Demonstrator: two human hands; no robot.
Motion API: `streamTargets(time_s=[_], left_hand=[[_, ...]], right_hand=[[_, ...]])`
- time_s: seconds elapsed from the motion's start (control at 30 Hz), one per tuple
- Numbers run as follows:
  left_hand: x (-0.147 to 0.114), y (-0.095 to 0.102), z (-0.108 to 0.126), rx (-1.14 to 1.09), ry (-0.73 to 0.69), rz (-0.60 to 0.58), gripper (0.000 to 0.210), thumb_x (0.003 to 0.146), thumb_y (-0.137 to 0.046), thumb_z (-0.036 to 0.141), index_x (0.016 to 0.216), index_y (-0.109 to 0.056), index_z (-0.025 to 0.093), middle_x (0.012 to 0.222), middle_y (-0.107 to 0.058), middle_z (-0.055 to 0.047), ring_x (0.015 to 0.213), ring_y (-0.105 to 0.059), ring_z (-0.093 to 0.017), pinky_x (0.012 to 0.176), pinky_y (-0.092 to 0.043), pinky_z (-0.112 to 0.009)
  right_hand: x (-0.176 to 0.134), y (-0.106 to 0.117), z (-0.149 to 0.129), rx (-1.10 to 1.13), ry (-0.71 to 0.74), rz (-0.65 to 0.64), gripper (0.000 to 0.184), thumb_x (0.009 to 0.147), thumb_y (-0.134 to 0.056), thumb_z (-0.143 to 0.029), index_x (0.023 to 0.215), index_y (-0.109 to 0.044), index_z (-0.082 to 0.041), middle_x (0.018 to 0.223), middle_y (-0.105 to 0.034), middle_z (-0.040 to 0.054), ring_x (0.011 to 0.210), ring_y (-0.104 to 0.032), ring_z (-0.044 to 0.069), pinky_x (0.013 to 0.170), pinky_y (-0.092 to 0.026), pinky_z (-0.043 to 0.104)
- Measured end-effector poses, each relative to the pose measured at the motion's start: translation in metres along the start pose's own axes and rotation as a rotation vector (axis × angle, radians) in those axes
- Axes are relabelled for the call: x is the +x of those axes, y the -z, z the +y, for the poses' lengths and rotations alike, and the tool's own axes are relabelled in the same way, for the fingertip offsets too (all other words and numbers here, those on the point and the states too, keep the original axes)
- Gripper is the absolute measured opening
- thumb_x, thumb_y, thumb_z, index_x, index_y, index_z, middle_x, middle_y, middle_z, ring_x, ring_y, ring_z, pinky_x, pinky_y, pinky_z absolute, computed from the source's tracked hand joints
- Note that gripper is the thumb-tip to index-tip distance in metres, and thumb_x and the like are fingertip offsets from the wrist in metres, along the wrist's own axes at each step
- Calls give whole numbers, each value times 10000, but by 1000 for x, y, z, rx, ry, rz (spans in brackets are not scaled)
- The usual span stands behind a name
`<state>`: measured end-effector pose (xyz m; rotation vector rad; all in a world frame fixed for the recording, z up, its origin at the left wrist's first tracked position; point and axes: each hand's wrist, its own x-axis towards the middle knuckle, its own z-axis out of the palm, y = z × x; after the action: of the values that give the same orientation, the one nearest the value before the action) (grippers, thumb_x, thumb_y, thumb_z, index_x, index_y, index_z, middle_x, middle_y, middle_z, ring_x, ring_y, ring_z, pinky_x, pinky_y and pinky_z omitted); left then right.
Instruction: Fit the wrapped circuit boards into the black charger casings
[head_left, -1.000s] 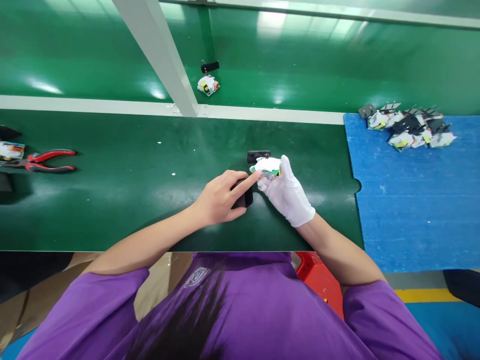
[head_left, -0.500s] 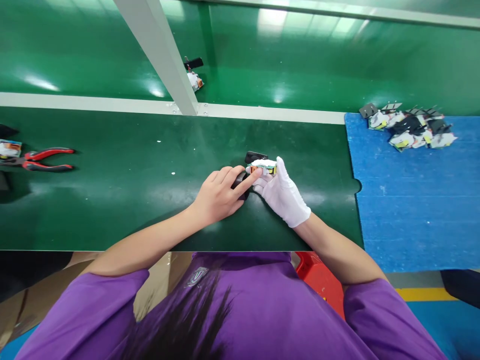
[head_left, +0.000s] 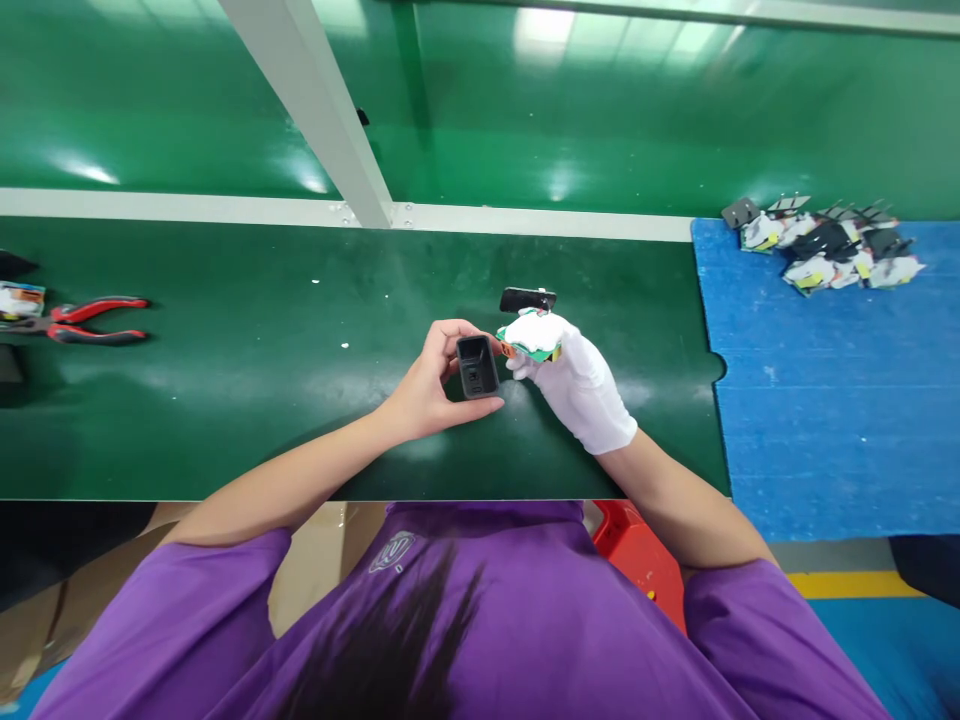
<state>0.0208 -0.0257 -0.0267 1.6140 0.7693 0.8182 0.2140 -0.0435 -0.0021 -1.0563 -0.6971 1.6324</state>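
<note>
The bare left hand (head_left: 431,385) holds a small black housing (head_left: 478,365) with its open cavity facing up, fingers curled round its far side and thumb closed along its near edge, just above the green work surface (head_left: 225,370). The right hand (head_left: 581,385), in a white glove, pinches a small circuit board assembly (head_left: 532,335) wrapped in white, with green and orange parts showing at its edge; the gloved fingers are closed narrowly about it. Board and housing sit just beside one another at mid-bench, nearly touching at the board's left corner; contact cannot be confirmed. Directly behind the board lies a separate black cover piece (head_left: 527,299) flat on the surface, close to the gloved fingertips but apart from them. Red-handled pliers (head_left: 90,320) lie well to the left, beside a small package (head_left: 21,300) at the frame edge. To the right, a blue mat (head_left: 825,400) adjoins the green surface, and at its far end sits a heap of similar board assemblies (head_left: 825,245) with black parts mixed in. A pale rail (head_left: 187,208) runs across behind the work area, met by a slanting white frame post (head_left: 315,110); beyond it lies a glossy green belt (head_left: 637,120). A red bin (head_left: 637,570) shows under the bench edge by the right forearm.
</note>
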Motion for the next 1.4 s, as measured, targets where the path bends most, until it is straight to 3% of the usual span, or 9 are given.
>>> streamTargets(time_s=[0.13, 0.27, 0.37, 0.87, 1.03, 1.17, 1.4], left_hand=[[-1, 0, -3, 11, 13, 8, 629, 748, -786, 481, 1174, -384, 254, 1195, -585, -98, 1068, -651, -213, 898, -552, -374], [0, 0, -3, 21, -60, 3, 606, 764, -786, 423, 1179, -378, 255, 1235, -571, -109, 1147, -621, -220, 930, -540, -380], [1, 1, -2, 37, -107, -9, 575, 793, -768, 386, 1195, -376, 264, 1220, -582, -103, 1156, -616, -214, 928, -539, -378], [0, -1, -5, 114, -56, 50, 620, 774, -760, 495, 1205, -378, 267, 1202, -568, -91, 1099, -634, -219, 902, -551, -378], [0, 0, -6, 55, -51, 36, 615, 779, -767, 458, 1219, -378, 275, 1232, -567, -88, 1124, -627, -212, 934, -542, -375], [1, 0, -5, 31, -80, 13, 592, 792, -752, 477, 1213, -392, 270, 1257, -582, -104, 1187, -609, -229, 949, -532, -377], [0, -1, -9, 90, -95, -36, 589, 794, -747, 469, 1244, -438, 248, 1241, -610, -101, 1012, -663, -196, 869, -550, -339]], right_hand=[[-6, 1, -1, -93, 82, -7, 456, 759, -753, -596, 1058, -658, -264, 1021, -717, 16, 851, -682, 176, 727, -572, 303], [-15, 0, -2, -269, 242, 6, 558, 680, -866, -449, 1145, -599, -296, 1170, -705, 30, 1064, -676, 218, 913, -564, 373], [-19, -1, -4, -330, 293, 22, 591, 663, -878, -448, 1142, -566, -301, 1220, -689, 49, 1093, -672, 233, 951, -555, 411], [-20, 2, -3, -361, 294, -141, 585, 722, -848, -379, 1209, -533, -299, 1382, -605, 68, 1194, -625, 234, 985, -550, 413], [-21, 3, -2, -387, 360, -141, 547, 747, -833, -310, 1209, -541, -292, 1353, -625, 69, 1148, -648, 228, 959, -561, 417], [-24, 4, -2, -536, 404, -94, 580, 722, -853, -354, 1220, -561, -300, 1246, -681, 57, 1106, -662, 250, 926, -568, 432], [-24, 6, -4, -878, 512, -96, 509, 700, -853, -430, 1137, -635, -288, 1014, -717, 40, 907, -679, 244, 854, -570, 437]])
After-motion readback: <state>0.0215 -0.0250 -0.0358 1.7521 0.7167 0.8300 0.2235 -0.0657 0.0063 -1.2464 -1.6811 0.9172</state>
